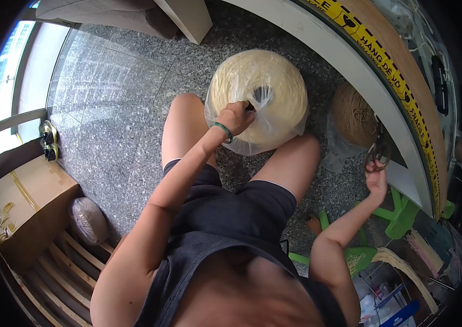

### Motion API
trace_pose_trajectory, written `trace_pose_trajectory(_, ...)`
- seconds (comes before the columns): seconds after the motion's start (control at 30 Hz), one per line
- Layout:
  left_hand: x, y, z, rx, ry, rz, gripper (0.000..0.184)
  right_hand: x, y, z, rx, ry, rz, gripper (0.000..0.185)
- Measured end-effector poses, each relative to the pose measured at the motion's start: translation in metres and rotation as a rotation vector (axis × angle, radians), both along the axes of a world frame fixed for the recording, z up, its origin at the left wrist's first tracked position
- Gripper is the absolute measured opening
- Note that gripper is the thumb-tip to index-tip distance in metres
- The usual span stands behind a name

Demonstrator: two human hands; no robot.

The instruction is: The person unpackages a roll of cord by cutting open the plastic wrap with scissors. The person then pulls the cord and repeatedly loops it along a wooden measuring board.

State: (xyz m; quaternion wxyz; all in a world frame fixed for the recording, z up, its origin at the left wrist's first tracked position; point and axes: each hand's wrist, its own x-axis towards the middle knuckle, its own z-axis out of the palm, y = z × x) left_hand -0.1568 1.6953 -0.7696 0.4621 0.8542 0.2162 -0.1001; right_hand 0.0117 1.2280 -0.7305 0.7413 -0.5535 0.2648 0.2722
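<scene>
Between my knees on the floor stands a large round roll of cream-coloured strand (pixel 282 82), wrapped in a clear plastic bag (pixel 266 128). My left hand (pixel 234 117) is closed at the middle of its top, fingers gripping the gathered plastic beside the roll's centre hole. A small dark patch shows at those fingertips; I cannot make out what it is. Off to the right, my right hand (pixel 375 175) is closed round the handles of a pair of scissors (pixel 378 150), whose blades point away from me beside a tan ball of strand (pixel 353 115).
A curved counter edge with yellow fragile tape (pixel 383 60) runs along the right. Green plastic stools (pixel 402 215) stand below it. On the left, a cardboard box (pixel 32 191) and a wrapped roll (pixel 88 220) rest on a slatted wooden bench (pixel 70 261).
</scene>
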Motion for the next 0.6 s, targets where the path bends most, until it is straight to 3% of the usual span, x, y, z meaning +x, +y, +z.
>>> trace_pose_trajectory(0.1, -0.001, 0.000, 0.004, 0.046, -0.008, -0.075, 0.029, -0.009, 0.045, -0.020, 0.089, 0.131, 0.035, 0.019)
trace_pose_trajectory(0.17, 0.001, -0.002, 0.009, 0.078, 0.003, -0.083, 0.029, -0.008, 0.072, -0.030, 0.006, 0.055, 0.188, 0.035)
trace_pose_trajectory(0.2, 0.002, -0.001, 0.012, 0.109, 0.014, -0.094, 0.029, -0.007, 0.086, -0.031, 0.011, 0.050, 0.189, 0.035)
trace_pose_trajectory(0.27, 0.001, 0.000, 0.005, 0.103, -0.023, -0.086, 0.029, -0.010, 0.111, -0.027, 0.011, -0.051, 0.050, 0.056)
trace_pose_trajectory(0.37, 0.001, 0.004, 0.013, 0.106, -0.083, -0.032, 0.027, -0.031, 0.141, 0.001, 0.085, -0.094, 0.046, 0.069)
trace_pose_trajectory(0.6, -0.002, 0.012, 0.018, -0.027, -0.136, 0.159, 0.027, -0.135, 0.199, 0.044, 0.198, -0.064, 0.540, 0.097)
